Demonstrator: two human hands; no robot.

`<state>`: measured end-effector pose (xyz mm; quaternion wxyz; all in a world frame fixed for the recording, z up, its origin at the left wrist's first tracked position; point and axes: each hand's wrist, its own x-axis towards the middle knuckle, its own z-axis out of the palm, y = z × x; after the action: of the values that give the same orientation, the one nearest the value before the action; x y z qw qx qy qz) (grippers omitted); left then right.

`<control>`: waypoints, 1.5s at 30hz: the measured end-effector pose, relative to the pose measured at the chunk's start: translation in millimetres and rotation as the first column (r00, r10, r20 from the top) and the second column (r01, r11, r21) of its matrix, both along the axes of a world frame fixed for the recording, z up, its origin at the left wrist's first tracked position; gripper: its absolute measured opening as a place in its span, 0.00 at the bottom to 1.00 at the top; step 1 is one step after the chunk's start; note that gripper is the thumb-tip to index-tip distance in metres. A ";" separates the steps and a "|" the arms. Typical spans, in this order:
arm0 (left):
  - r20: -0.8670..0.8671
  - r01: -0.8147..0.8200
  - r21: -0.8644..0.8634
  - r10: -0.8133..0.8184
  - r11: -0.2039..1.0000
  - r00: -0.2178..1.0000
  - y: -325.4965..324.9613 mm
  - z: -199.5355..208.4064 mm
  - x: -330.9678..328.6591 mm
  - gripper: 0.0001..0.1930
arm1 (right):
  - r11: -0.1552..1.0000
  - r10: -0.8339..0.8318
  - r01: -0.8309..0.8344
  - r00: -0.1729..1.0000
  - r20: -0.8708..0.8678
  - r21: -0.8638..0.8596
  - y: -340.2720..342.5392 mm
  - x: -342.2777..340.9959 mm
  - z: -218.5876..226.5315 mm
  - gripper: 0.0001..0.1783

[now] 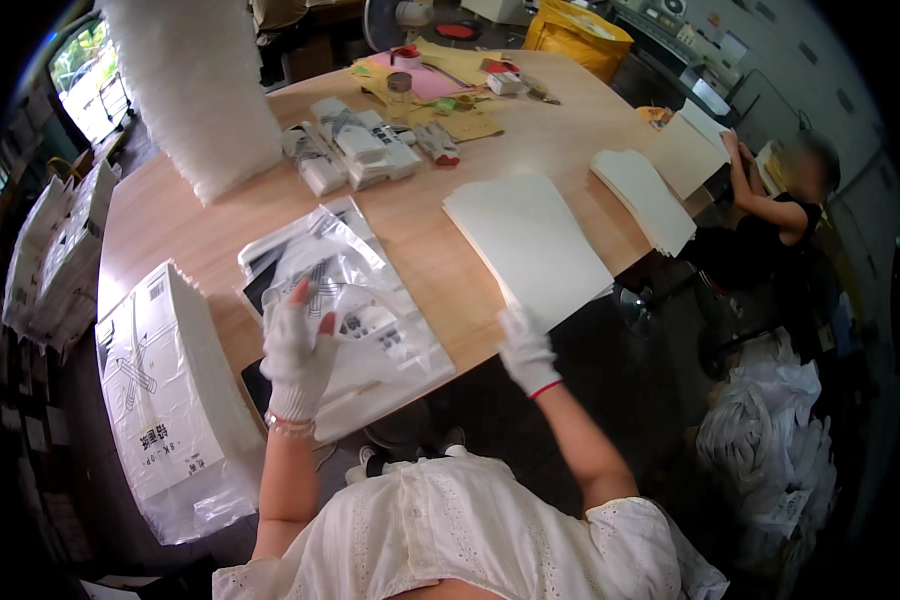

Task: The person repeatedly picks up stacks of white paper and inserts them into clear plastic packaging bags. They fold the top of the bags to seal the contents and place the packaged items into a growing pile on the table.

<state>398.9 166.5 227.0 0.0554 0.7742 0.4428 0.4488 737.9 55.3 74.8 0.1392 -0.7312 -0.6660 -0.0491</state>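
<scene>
Head view: by the table [570, 118] edge, left hand [298, 360] splays unclenched over bags [402, 345]; right hand [527, 352] meets paper [525, 235], grip unclear.

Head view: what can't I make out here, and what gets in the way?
Right hand, head view: blur smears the fingers, so any grip on the white paper stack is unclear.
Plastic bags, head view: the left hand covers part of them; whether it pinches one is unclear.
Tall white stack, head view: the picture's top edge cuts off its upper end.
Co-worker's hand, head view: too small to show finger positions.
</scene>
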 end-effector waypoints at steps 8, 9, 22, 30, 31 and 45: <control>0.180 0.545 -0.341 -0.515 0.766 0.838 -74.1 -10.9 65.5 0.09 | 0.921 -0.129 -0.038 0.908 -0.398 -0.387 6.8 135.7 39.8 0.57; 0.267 0.623 -0.484 -0.574 0.615 0.774 -79.1 -16.0 80.4 0.08 | 0.929 -0.106 -0.078 0.881 -0.462 -0.361 6.1 143.0 35.7 0.57; 0.553 0.553 -0.828 0.018 -0.092 0.833 -63.4 -123.7 150.8 0.15 | 0.960 0.266 -0.108 0.648 -0.714 0.259 -70.6 44.4 34.4 0.10; -0.320 0.409 -0.369 -0.527 0.835 0.787 -136.8 -88.4 134.2 0.33 | 0.949 -0.037 0.295 -0.250 -0.967 -0.112 -61.1 -74.9 -2.7 0.23; -0.367 0.406 -0.386 -0.542 0.828 0.756 -139.7 -79.2 130.9 0.33 | 0.927 -0.041 0.357 -0.213 -0.976 -0.117 -55.4 -85.0 1.6 0.21; -0.127 0.390 -0.192 -0.417 0.901 0.900 -78.2 -44.5 105.4 0.21 | 0.860 0.291 -0.300 0.953 -0.088 -0.412 -10.4 -86.0 44.1 0.13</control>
<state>504.4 88.2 182.6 0.1731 0.8766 0.3102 0.3246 651.9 44.9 118.9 -0.0083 -0.6336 -0.7633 0.1260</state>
